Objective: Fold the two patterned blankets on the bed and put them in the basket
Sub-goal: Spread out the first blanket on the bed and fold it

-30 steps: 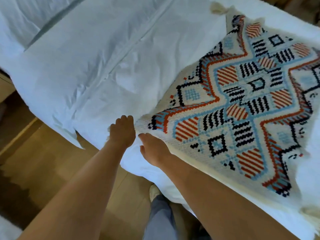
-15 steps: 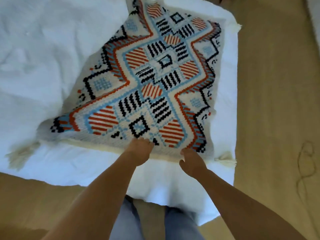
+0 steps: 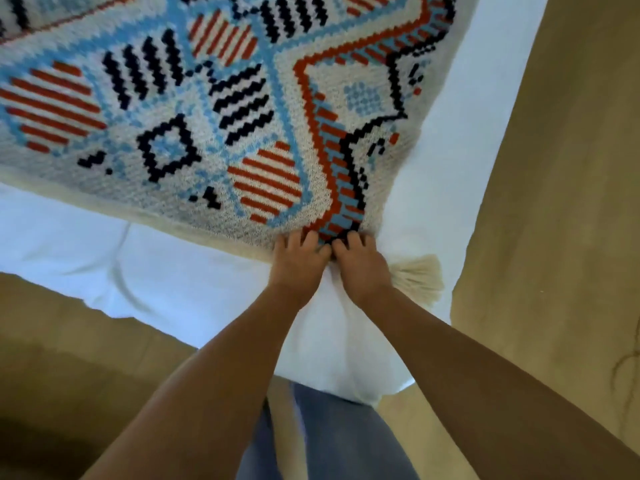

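Flat on the bed (image 3: pixel 173 268), the blanket (image 3: pixel 207 116) has its near edge, running 9 to 4 o'clock, gripped by left hand (image 3: pixel 298 259) and right hand (image 3: pixel 361 266).

patterned blanket (image 3: pixel 242 109): cream knit ground, light-blue diamond lattice, orange-red zigzag band, navy stepped outlines, red-striped and navy-striped diamonds. tassel (image 3: pixel 420 280) at its near-right corner: cream. bed sheet (image 3: pixel 138 265): plain white. floor (image 3: pixel 554 202): tan. jeans (image 3: pixel 329 438): faded blue.

Bearing a patterned blanket (image 3: pixel 207 116) spread flat over a white bed (image 3: pixel 173 271), trailing a cream tassel (image 3: pixel 420 278) at the bed's corner, standing on tan floor (image 3: pixel 554 202).
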{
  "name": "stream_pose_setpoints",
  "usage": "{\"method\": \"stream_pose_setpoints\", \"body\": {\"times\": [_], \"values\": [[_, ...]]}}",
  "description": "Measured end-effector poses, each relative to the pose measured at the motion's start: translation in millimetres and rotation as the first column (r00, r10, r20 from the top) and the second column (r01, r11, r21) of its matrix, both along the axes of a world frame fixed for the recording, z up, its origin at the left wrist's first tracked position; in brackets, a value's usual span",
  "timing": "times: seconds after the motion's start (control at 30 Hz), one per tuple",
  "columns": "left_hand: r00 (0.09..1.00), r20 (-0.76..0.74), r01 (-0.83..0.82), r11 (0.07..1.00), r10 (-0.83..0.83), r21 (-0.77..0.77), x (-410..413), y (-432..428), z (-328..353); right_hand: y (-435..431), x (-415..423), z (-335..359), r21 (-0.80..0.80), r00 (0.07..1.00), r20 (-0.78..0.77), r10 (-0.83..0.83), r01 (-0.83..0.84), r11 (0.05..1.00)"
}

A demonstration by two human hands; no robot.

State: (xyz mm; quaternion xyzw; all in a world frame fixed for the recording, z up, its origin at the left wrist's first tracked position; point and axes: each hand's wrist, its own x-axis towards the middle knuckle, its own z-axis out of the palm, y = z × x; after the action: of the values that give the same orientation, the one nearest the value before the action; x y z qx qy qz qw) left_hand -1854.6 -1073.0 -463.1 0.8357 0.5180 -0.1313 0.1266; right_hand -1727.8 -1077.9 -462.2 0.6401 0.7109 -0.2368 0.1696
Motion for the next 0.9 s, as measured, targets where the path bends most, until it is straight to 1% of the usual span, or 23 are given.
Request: {"method": "stream_pose_setpoints", "body": {"times": [0.1, 0.13, 0.2, 0.27, 0.33, 0.43, 0.5, 0.6, 0.7, 0.77, 0.9], "values": [[0.996, 0.083, -0.035, 0.988, 0.023, 0.15, 0, -7, -7, -1, 0, -12, 0.062, 0.999, -0.047, 0.015, -0.012, 0.998], [0.992, 0.12, -0.047, 0.992, 0.033, 0.12, -1, -12, -8, -3, -2, -14, 0.066, 0.998, -0.055, 0.014, -0.01, 0.998], [0.986, 0.148, -0.079, 0.997, 0.08, -0.009, -3, -26, -8, -13, -8, -12, 0.064, 0.998, -0.06, -0.003, 0.007, 0.998], [0.985, 0.14, -0.092, 0.995, 0.096, -0.035, -9, -47, -7, -34, -15, -7, 0.056, 0.997, -0.077, -0.02, 0.024, 0.998], [0.99, 0.13, -0.041, 0.998, 0.047, -0.044, -17, -70, -7, -63, -22, -2, 0.01, 0.995, -0.087, -0.044, 0.045, 0.999], [0.992, 0.113, 0.076, 0.987, -0.061, -0.139, -32, -108, -6, -110, -33, 4, -0.111, 0.996, -0.06, -0.064, 0.057, 0.992], [0.992, 0.104, 0.093, 0.982, -0.076, -0.165, -37, -130, -7, -130, -37, 5, -0.15, 0.995, -0.035, -0.09, 0.083, 0.985], [0.993, 0.113, 0.048, 0.985, -0.03, -0.163, -38, -149, -8, -146, -42, 9, -0.105, 0.996, -0.004, -0.087, 0.086, 0.991], [0.995, 0.101, 0.003, 0.984, 0.015, -0.179, -35, -158, -5, -156, -41, 17, -0.084, 0.989, -0.048, -0.138, 0.133, 0.988], [0.995, 0.087, -0.026, 0.97, 0.048, -0.243, -31, -164, 0, -164, -37, 24, -0.117, 0.982, -0.074, -0.172, 0.163, 0.98], [0.996, 0.071, -0.031, 0.939, 0.058, -0.343, -14, -171, 20, -177, -21, 37, -0.276, 0.969, -0.102, -0.227, 0.192, 0.942]]}}
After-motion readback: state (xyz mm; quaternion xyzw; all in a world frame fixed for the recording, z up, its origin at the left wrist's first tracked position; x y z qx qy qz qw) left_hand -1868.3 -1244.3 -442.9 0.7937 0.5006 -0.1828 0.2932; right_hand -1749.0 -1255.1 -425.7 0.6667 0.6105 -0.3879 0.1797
